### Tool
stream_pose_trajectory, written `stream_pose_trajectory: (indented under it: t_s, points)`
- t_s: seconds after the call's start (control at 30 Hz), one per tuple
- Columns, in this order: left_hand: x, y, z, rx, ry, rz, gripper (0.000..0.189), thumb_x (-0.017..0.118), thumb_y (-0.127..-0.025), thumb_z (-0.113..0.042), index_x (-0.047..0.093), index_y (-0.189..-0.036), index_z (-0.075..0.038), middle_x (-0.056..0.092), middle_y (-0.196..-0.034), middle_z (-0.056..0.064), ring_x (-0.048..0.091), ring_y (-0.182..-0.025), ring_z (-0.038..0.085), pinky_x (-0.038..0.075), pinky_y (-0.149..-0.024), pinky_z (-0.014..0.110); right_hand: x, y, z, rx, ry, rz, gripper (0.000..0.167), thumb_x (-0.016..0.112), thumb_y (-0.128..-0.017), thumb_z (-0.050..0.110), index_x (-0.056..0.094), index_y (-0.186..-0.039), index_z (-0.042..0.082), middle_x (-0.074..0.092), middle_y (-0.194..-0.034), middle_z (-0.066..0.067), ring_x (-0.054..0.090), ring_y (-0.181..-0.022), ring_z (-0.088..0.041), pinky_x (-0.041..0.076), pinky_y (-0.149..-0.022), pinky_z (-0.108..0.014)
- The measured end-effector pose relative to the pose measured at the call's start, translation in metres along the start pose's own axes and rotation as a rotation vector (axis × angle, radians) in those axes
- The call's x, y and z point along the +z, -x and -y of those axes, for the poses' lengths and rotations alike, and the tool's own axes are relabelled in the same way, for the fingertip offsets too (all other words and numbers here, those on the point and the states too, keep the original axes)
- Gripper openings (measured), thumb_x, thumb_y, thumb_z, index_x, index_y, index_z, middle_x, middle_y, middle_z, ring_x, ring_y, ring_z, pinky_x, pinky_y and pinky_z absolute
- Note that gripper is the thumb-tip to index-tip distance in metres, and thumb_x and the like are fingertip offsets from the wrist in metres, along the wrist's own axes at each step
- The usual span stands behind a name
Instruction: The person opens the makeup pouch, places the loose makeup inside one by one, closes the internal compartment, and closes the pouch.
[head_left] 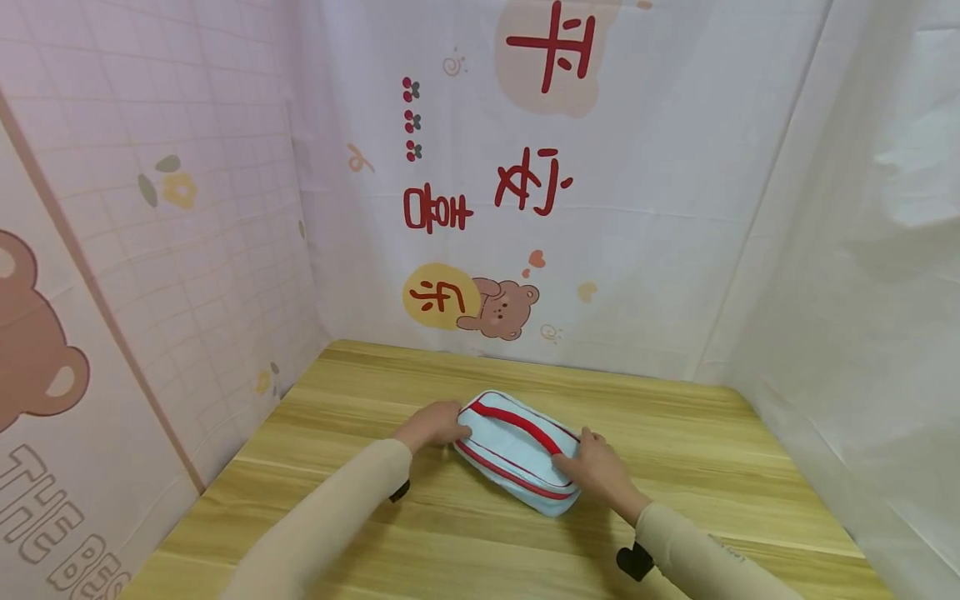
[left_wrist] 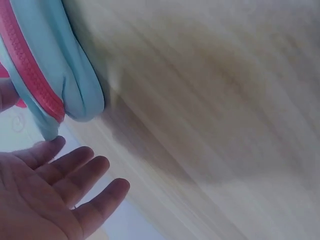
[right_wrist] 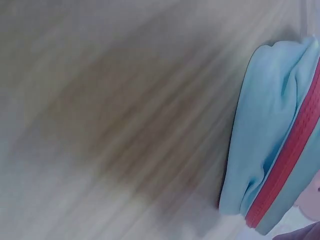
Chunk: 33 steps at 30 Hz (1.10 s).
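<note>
A light blue zippered pouch (head_left: 517, 455) with red piping lies aslant on the wooden table. A red carrying handle (head_left: 521, 423) runs along its top. My left hand (head_left: 435, 423) pinches the far left end, thumb on the top panel. In the left wrist view the index fingertip of the left hand (left_wrist: 55, 187) meets the pouch's corner, while the other fingers stretch out apart from it. At the opposite end, my right hand (head_left: 597, 468) grips the right corner, its thumb beside the handle's end. The right wrist view shows the pouch's creased side (right_wrist: 260, 120) and red zipper (right_wrist: 290, 155).
The wood-grain table (head_left: 420, 533) extends around the pouch. Behind it hangs a white printed cloth (head_left: 637, 208) with red characters and a bear; more cloth hangs at the left (head_left: 217, 275) and right (head_left: 862, 317). A dark wrist piece (head_left: 636, 561) hangs under the right sleeve.
</note>
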<state>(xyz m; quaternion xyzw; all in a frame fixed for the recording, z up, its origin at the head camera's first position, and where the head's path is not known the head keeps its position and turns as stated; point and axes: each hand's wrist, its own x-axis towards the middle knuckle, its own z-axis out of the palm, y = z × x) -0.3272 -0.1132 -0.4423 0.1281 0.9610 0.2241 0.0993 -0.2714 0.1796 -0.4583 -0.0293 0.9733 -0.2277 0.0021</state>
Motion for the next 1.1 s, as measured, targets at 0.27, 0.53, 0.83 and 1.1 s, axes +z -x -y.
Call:
stream_pose_trajectory:
  t_s: [0.27, 0.53, 0.83, 1.1]
  points:
    - [0.004, 0.014, -0.004, -0.005, -0.014, 0.012, 0.033, 0.072, -0.087, -0.041, 0.061, -0.086, -0.010, 0.056, -0.075, 0.000, 0.047, -0.068, 0.016, 0.042, -0.062, 0.032, -0.011, -0.014, -0.020, -0.020, 0.043, -0.015, 0.072, 0.069, -0.091, 0.041, 0.047, -0.127, -0.017, 0.061, -0.114, -0.030, 0.061, -0.104, -0.042, 0.049, -0.089, -0.056]
    - [0.005, 0.016, -0.003, 0.130, -0.005, 0.083, 0.055, 0.073, -0.086, -0.049, 0.063, -0.126, -0.012, 0.067, -0.109, 0.000, 0.059, -0.099, 0.019, 0.047, -0.091, 0.041, -0.019, -0.017, -0.036, -0.044, -0.059, 0.125, 0.112, 0.069, -0.083, 0.063, 0.025, -0.146, -0.018, 0.040, -0.145, -0.035, 0.042, -0.132, -0.048, 0.037, -0.105, -0.059]
    - [0.011, 0.018, -0.003, 0.183, 0.053, 0.087, 0.060, 0.079, -0.083, -0.042, 0.060, -0.130, -0.010, 0.064, -0.113, 0.004, 0.056, -0.103, 0.020, 0.046, -0.096, 0.042, -0.026, -0.016, -0.036, -0.135, -0.113, 0.228, 0.107, 0.082, -0.076, 0.052, 0.031, -0.149, -0.008, 0.053, -0.138, -0.017, 0.052, -0.123, -0.035, 0.043, -0.101, -0.054]
    - [0.013, 0.022, -0.008, 0.144, 0.021, 0.062, 0.058, 0.079, -0.083, -0.042, 0.062, -0.127, -0.007, 0.061, -0.103, 0.002, 0.052, -0.093, 0.018, 0.047, -0.088, 0.039, -0.029, -0.020, -0.044, -0.104, -0.122, 0.239, 0.108, 0.079, -0.077, 0.055, 0.029, -0.152, -0.005, 0.044, -0.147, -0.025, 0.041, -0.134, -0.043, 0.037, -0.105, -0.058]
